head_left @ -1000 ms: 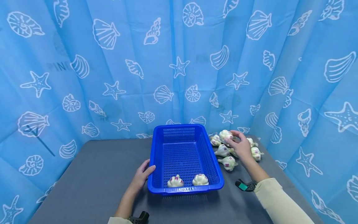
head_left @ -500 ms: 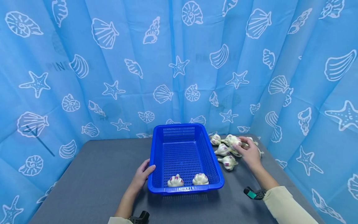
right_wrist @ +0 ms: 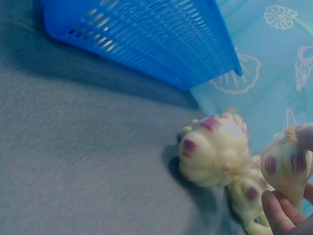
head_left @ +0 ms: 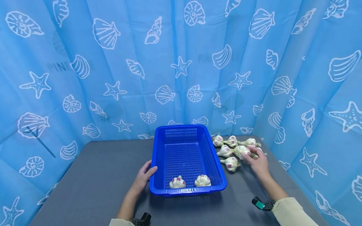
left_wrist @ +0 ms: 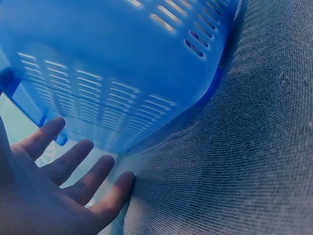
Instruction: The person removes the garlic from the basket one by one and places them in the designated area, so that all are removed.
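My right hand (head_left: 258, 163) pinches a whitish garlic bulb (head_left: 241, 151) with purple patches, over a group of similar bulbs right of the blue basket. In the right wrist view, fingers above and below hold this bulb (right_wrist: 283, 169), beside and above other garlic bulbs (right_wrist: 215, 147). On the left, my left hand (head_left: 142, 179) holds the slotted blue plastic basket (head_left: 153, 157), its thumb over the rim. Its four fingers (left_wrist: 100, 171) are spread along the basket's outer side in the left wrist view. Two garlic bulbs (head_left: 177, 182) lie at the basket's near end.
Several garlic bulbs (head_left: 230, 164) lie on the grey cloth-covered table (head_left: 113, 175), close to the basket's right side. A blue curtain (head_left: 158, 72) with white shells and starfish hangs behind the table and along both sides.
My right hand has moved right and toward me with the garlic bulb, uncovering another bulb behind. The left hand and the basket have stayed in place.
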### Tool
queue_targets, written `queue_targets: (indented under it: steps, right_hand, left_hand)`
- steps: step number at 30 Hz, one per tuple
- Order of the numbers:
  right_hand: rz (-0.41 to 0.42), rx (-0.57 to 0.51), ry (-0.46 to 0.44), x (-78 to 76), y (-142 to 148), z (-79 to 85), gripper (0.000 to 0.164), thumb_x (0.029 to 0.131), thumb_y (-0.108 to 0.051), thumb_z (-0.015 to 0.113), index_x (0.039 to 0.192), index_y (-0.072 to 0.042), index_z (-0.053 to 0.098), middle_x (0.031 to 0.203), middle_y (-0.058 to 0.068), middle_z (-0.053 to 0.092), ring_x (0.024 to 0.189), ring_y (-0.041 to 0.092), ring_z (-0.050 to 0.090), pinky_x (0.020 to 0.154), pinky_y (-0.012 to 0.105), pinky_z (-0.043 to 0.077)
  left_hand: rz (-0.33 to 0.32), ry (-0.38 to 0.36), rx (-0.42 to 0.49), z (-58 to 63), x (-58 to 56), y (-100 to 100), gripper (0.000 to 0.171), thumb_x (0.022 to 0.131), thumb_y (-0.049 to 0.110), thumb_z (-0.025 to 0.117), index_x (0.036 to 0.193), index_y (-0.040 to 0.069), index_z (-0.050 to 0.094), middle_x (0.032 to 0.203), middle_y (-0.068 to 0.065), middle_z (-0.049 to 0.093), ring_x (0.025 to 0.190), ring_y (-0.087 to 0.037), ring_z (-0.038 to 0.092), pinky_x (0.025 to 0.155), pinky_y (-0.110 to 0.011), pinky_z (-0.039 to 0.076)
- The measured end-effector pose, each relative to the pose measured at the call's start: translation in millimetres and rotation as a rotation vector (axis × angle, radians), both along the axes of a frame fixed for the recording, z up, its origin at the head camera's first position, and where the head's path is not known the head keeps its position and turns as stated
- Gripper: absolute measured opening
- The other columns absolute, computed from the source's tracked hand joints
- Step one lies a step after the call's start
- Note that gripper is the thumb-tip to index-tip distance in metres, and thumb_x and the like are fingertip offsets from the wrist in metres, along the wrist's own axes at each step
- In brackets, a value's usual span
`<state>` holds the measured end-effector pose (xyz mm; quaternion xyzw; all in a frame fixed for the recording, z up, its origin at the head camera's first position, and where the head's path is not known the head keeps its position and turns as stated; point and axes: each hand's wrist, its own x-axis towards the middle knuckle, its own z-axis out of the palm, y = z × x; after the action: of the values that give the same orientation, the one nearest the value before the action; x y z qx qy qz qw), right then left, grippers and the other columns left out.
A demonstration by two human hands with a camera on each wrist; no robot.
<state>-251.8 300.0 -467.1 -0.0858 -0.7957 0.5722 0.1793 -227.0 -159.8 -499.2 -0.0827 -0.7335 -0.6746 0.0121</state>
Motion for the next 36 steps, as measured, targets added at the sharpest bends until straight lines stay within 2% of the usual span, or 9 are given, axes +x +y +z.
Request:
queue_targets:
  steps: [5, 11, 20, 29, 36]
  right_hand:
    - [-0.014, 0.021, -0.037, 6.3, 3.6, -7.7, 0.052, 0.093, -0.016, 0.068, 0.136, 0.004, 0.047, 0.131, 0.02, 0.049, 0.079, -0.011, 0.05, 0.064, 0.015, 0.051]
    - [-0.035, -0.051, -0.052, 12.3, 5.4, -14.7, 0.049, 0.092, -0.01, 0.067, 0.135, 0.004, 0.047, 0.129, 0.017, 0.046, 0.077, -0.009, 0.052, 0.065, 0.017, 0.053]
    - [-0.041, -0.04, -0.153, 19.2, 6.9, -21.2, 0.05, 0.093, -0.01, 0.065, 0.136, 0.004, 0.044, 0.136, 0.021, 0.042, 0.077, -0.008, 0.052, 0.07, 0.023, 0.055]
    - [-0.078, 0.033, -0.222, 18.4, 10.7, -27.9, 0.054, 0.091, -0.019, 0.067, 0.135, 0.004, 0.046, 0.137, 0.026, 0.043, 0.085, 0.011, 0.057, 0.062, 0.023, 0.054]
    - [-0.061, 0.124, -0.236, 16.3, 12.4, -27.8, 0.056, 0.091, -0.03, 0.069, 0.132, 0.002, 0.049, 0.134, 0.026, 0.046, 0.075, 0.008, 0.059, 0.057, 0.023, 0.052]
  left_hand:
    - [0.003, -0.004, -0.02, -1.4, 0.2, 0.0, 0.049, 0.098, 0.03, 0.054, 0.141, 0.006, 0.046, 0.135, -0.022, 0.051, 0.119, -0.037, 0.052, 0.092, -0.055, 0.047]
    - [-0.005, 0.004, 0.0, -0.7, 0.3, 0.2, 0.049, 0.099, 0.027, 0.053, 0.141, 0.004, 0.046, 0.134, -0.023, 0.052, 0.116, -0.037, 0.053, 0.091, -0.053, 0.048]
    - [-0.004, 0.0, 0.014, 0.2, 0.9, 1.0, 0.048, 0.099, 0.026, 0.053, 0.141, 0.004, 0.045, 0.135, -0.022, 0.051, 0.116, -0.036, 0.053, 0.092, -0.053, 0.048]
    - [-0.001, 0.003, -0.015, -1.1, 0.5, 0.2, 0.05, 0.098, 0.029, 0.054, 0.141, 0.005, 0.046, 0.135, -0.022, 0.051, 0.118, -0.037, 0.053, 0.092, -0.055, 0.047]
    - [-0.001, 0.005, 0.003, 0.6, 1.3, 1.2, 0.049, 0.098, 0.027, 0.054, 0.14, 0.002, 0.046, 0.133, -0.024, 0.052, 0.116, -0.038, 0.054, 0.091, -0.054, 0.048]
